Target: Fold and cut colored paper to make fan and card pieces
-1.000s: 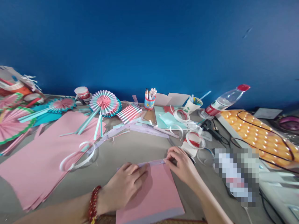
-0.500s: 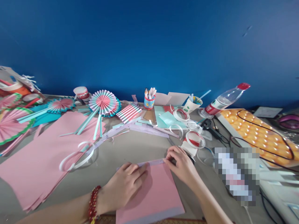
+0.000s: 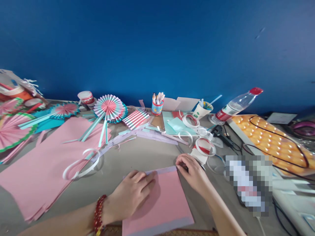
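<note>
A pink paper sheet [image 3: 167, 200] with lavender strips along its far and near edges lies before me. My left hand [image 3: 131, 193] rests on its left side. Its fingers stretch flat towards the far lavender strip [image 3: 163, 170] and press on it. Just off the far right corner, my right hand [image 3: 190, 170] sits on the table beside the sheet. Its fingers are curled towards the thumb, and whatever is between them, if anything, is hidden.
Left lies a stack of pink paper [image 3: 41, 167] with a white tape loop [image 3: 97, 160]. Pleated paper fans [image 3: 107, 106] and a pen cup [image 3: 157, 108] stand behind. At right are tape rolls [image 3: 205, 146], a tilted bottle [image 3: 231, 109], cables and a blurred-out object [image 3: 248, 185].
My right hand has shifted slightly right, off the sheet's far right corner, which now shows uncovered. The left hand has stayed in place.
</note>
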A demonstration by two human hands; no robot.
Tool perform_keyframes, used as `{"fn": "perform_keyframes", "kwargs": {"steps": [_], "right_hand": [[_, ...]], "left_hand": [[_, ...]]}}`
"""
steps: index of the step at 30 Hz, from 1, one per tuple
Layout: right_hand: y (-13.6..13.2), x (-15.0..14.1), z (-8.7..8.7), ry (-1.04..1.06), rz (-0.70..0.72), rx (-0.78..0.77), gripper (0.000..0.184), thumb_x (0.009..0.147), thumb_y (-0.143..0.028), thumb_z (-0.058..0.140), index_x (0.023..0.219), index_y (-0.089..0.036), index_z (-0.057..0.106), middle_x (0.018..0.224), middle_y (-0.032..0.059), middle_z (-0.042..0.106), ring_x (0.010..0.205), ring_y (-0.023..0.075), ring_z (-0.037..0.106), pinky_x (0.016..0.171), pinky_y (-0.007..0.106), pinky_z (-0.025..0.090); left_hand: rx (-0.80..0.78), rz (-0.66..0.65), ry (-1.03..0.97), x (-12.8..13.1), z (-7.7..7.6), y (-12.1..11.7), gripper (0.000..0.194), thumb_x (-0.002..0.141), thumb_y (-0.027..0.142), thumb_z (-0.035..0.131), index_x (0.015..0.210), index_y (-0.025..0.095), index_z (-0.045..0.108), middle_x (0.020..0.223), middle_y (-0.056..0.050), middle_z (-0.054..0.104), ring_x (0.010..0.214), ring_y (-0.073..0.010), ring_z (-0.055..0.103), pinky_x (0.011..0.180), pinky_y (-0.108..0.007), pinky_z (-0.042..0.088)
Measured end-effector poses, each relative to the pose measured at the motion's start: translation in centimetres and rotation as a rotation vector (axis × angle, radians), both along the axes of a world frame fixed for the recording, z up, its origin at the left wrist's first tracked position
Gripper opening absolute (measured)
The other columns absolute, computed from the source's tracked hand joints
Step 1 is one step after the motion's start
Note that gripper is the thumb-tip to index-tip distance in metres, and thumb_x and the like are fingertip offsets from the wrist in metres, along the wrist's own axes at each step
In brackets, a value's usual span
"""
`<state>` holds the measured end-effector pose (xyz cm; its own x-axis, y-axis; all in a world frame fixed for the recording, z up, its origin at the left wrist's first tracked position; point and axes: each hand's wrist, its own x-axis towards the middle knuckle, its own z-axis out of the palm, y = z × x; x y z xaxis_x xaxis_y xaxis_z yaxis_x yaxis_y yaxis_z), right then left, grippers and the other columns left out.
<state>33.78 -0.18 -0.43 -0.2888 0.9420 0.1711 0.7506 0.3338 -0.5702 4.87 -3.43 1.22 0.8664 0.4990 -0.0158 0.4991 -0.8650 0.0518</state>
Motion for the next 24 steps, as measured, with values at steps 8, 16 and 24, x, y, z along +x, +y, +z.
{"fn": "perform_keyframes", "kwargs": {"steps": [8, 16, 24], "right_hand": [[-1.8, -0.5, 1.9, -0.126, 0.106, 0.056, 0.04, 0.087, -0.004, 0.036, 0.11, -0.024, 0.063, 0.112, 0.0069, 0.062, 0.105, 0.0209, 0.057, 0.089, 0.035, 0.048], [-4.9, -0.8, 0.5, -0.46, 0.125, 0.124, 0.069, 0.073, 0.003, 0.04, 0.131, -0.028, 0.058, 0.131, 0.0079, 0.056, 0.114, 0.0265, 0.052, 0.092, 0.043, 0.051], [-5.3, -1.3, -0.1, -0.479, 0.08, 0.186, 0.054, 0.079, -0.003, 0.044, 0.125, -0.024, 0.064, 0.133, 0.0082, 0.058, 0.114, 0.026, 0.053, 0.092, 0.04, 0.05]], "left_hand": [[-0.024, 0.049, -0.032, 0.2, -0.1, -0.1, 0.044, 0.1, 0.037, 0.041, 0.139, 0.017, 0.046, 0.151, -0.006, 0.039, 0.106, -0.023, 0.046, 0.088, -0.038, 0.035], [-0.059, 0.005, -0.025, 0.5, 0.6, 0.5, 0.058, 0.098, 0.051, 0.037, 0.146, 0.017, 0.038, 0.148, -0.008, 0.044, 0.103, -0.024, 0.046, 0.083, -0.037, 0.036], [-0.053, 0.005, -0.09, 2.2, 0.0, 0.7, 0.061, 0.099, 0.052, 0.033, 0.144, 0.011, 0.04, 0.148, -0.013, 0.043, 0.127, -0.027, 0.041, 0.104, -0.04, 0.032]]}}
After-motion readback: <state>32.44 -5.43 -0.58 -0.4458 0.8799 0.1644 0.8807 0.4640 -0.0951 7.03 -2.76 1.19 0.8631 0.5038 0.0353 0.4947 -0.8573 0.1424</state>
